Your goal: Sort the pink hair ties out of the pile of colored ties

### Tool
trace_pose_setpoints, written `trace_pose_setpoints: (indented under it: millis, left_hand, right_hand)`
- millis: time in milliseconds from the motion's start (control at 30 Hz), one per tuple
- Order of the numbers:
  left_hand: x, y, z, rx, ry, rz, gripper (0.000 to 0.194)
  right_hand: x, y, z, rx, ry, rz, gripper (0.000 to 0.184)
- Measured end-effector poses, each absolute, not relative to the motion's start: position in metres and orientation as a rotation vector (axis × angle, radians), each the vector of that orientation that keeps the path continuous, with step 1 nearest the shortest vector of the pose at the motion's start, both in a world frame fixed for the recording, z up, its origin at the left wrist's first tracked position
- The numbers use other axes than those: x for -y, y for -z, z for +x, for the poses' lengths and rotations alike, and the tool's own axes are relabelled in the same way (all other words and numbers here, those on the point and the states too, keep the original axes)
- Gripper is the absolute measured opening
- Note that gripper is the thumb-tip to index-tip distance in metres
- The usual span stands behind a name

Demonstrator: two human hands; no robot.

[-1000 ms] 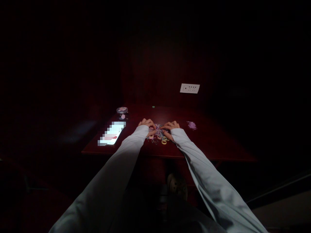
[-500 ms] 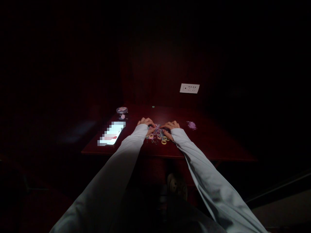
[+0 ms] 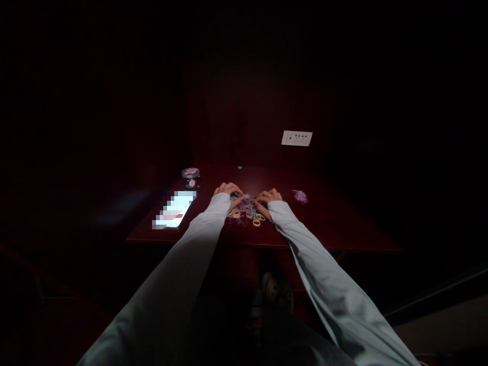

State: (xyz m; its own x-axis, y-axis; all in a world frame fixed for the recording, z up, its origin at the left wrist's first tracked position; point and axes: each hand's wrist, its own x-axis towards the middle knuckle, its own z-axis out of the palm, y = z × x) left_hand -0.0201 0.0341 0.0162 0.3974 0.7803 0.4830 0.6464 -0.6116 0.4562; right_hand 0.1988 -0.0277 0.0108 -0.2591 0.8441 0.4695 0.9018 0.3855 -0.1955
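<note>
No words, brands or numbers could be read on the lit phone (image 3: 174, 212) (much of it was masked by coarse blocks), while the pink patch (image 3: 192, 183) on the jar (image 3: 190, 176) and the wall socket's (image 3: 296, 138) tiny markings were illegible.

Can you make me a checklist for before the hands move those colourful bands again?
1. Left hand at the pile of bands: ok.
2. Right hand at the pile's other side: ok.
3. A band gripped in the fingers: cannot tell, too small and dark.
4. Purple bunch apart from the pile: ok.
5. All loops together: not ok, a small green ring lies alone beyond the hands.
6. Phone clear of both hands: ok.
</note>
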Motion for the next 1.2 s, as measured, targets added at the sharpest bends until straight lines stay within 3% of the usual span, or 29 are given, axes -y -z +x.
trace_pose_setpoints:
  millis: [267, 700, 1200]
  left_hand:
    - [-0.034, -0.017, -0.021, -1.181, -1.007, 2.496, 0.007]
    - [-0.025, -0.024, -0.019, -1.131, -0.905, 2.569, 0.007]
    - [-0.026, -0.025, -0.02, -1.093, -0.907, 2.557, 0.007]
  right_hand:
    - [0.021, -0.01, 0.199, 2.015, 0.122, -1.495, 0.025]
    - [0.02, -0.011, 0.19, 1.993, 0.113, -1.608, 0.043]
    - [0.009, -0.004, 0.19, 1.928, -0.041, -1.452, 0.032]
